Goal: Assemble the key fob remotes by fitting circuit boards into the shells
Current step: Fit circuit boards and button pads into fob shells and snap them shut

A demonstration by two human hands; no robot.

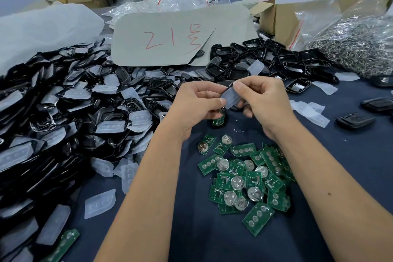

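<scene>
My left hand and my right hand meet above the dark blue cloth and together grip one black key fob shell with a translucent rubber button pad on it. Just under my left fingers lies a black shell with a green circuit board in it. A heap of green circuit boards, many with silver coin-cell clips, lies on the cloth between my forearms. A big pile of black shells with pads fills the left side.
Empty black shell halves are heaped at the back right. A grey card with red writing leans behind them. A bag of metal rings and a cardboard box stand far right. Loose pads and closed fobs lie right.
</scene>
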